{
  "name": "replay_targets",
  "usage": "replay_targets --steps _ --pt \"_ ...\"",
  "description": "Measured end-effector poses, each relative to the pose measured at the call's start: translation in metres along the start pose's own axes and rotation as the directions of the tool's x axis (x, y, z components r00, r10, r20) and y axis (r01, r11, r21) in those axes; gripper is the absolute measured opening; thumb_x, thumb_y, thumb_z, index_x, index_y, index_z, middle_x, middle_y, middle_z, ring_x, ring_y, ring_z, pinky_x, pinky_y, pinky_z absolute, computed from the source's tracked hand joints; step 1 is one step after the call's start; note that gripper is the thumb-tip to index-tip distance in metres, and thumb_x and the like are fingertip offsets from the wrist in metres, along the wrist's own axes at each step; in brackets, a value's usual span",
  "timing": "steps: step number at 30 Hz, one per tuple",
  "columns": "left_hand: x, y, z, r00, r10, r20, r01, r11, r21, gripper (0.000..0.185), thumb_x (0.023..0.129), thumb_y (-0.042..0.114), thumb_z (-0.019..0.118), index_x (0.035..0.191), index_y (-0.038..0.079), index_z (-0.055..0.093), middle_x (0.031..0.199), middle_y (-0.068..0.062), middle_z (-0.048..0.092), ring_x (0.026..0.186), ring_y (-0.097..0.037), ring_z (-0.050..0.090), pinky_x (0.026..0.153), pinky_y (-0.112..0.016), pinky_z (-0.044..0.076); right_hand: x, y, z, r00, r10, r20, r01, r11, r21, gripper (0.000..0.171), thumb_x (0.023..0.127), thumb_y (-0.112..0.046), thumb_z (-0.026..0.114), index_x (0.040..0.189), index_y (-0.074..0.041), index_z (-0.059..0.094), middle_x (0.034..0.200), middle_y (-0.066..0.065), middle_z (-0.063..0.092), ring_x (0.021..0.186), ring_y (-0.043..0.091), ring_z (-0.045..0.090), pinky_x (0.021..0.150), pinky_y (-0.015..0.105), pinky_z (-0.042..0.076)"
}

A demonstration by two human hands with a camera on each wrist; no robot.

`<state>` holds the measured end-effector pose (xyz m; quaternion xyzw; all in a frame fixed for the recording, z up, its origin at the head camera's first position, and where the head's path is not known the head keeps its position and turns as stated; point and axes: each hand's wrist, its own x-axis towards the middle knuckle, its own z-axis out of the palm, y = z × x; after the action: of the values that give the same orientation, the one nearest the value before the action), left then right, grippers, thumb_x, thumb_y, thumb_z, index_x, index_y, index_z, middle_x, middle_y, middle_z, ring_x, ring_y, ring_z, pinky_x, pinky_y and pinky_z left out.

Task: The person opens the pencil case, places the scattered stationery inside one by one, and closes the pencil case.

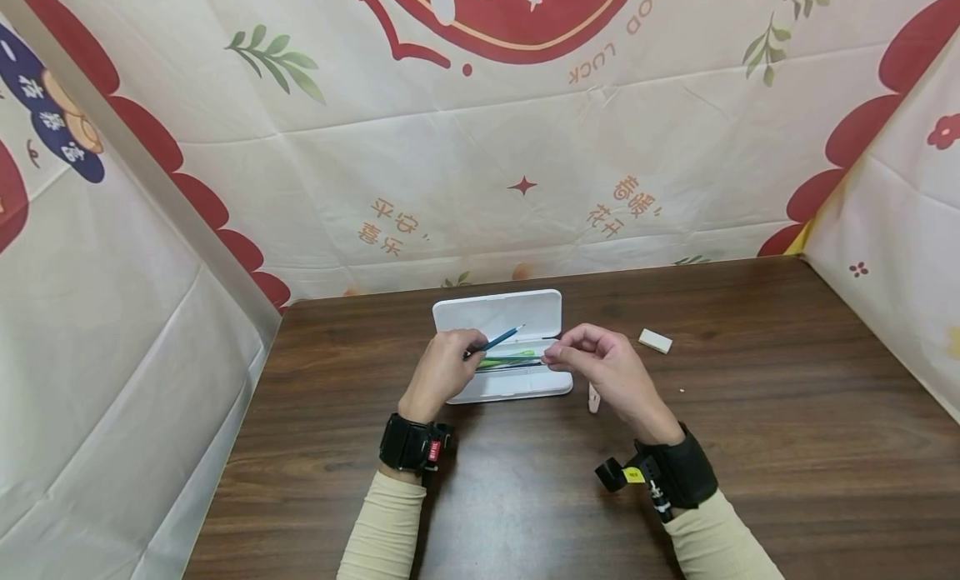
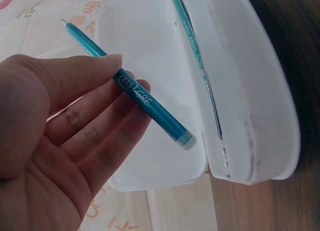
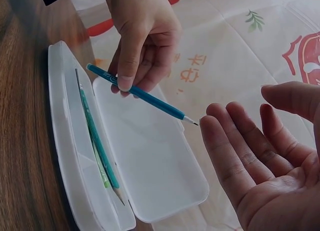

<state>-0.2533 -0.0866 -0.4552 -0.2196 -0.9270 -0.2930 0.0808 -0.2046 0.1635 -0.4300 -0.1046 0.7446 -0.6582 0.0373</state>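
Note:
My left hand (image 1: 441, 367) pinches a teal mechanical pencil (image 2: 155, 111) between thumb and fingers, above a white pencil case (image 1: 510, 387). The pencil's tip points toward my right hand (image 1: 603, 367). Thumb and fingers of the right hand stand apart in the right wrist view, holding nothing, close to that tip. The case lies with its lid (image 3: 150, 161) folded back. Inside it are a green wooden pencil (image 3: 97, 138), a thin dark rod partly behind it, and a light green item (image 3: 102, 171), mostly hidden.
A white eraser (image 1: 656, 340) lies on the brown table (image 1: 517, 497), right of the case. Beside the right hand is a small pale pink piece (image 1: 594, 398), partly covered. Printed cloth (image 1: 337, 172) hangs behind the table and along its sides.

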Motion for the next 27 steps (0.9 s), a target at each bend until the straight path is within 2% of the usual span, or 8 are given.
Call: replay_targets --steps 8,27 --pt "-0.0001 -0.0024 0.0018 1.0 -0.003 0.006 0.003 1.0 -0.01 0.008 0.088 0.005 0.073 0.096 0.005 0.075 0.09 -0.004 0.073 0.078 -0.012 0.064 0.072 -0.032 0.055 -0.0006 -0.0022 -0.001 1.0 -0.005 -0.012 0.005 1.0 0.023 0.027 0.095 -0.021 0.068 0.101 0.005 0.063 0.1 0.017 0.072 0.093 0.021 0.072 0.08 0.031 0.057" --pt "0.0004 -0.0083 0.0084 1.0 0.004 0.019 -0.005 0.999 0.034 0.006 0.089 0.006 0.073 0.095 0.006 0.075 0.088 -0.002 0.072 0.076 -0.011 0.061 0.07 -0.029 0.052 -0.0012 -0.0019 -0.0026 1.0 -0.018 -0.012 0.018 1.0 0.023 0.025 0.095 -0.019 0.067 0.101 0.005 0.063 0.1 0.018 0.072 0.093 0.023 0.072 0.082 0.033 0.057"
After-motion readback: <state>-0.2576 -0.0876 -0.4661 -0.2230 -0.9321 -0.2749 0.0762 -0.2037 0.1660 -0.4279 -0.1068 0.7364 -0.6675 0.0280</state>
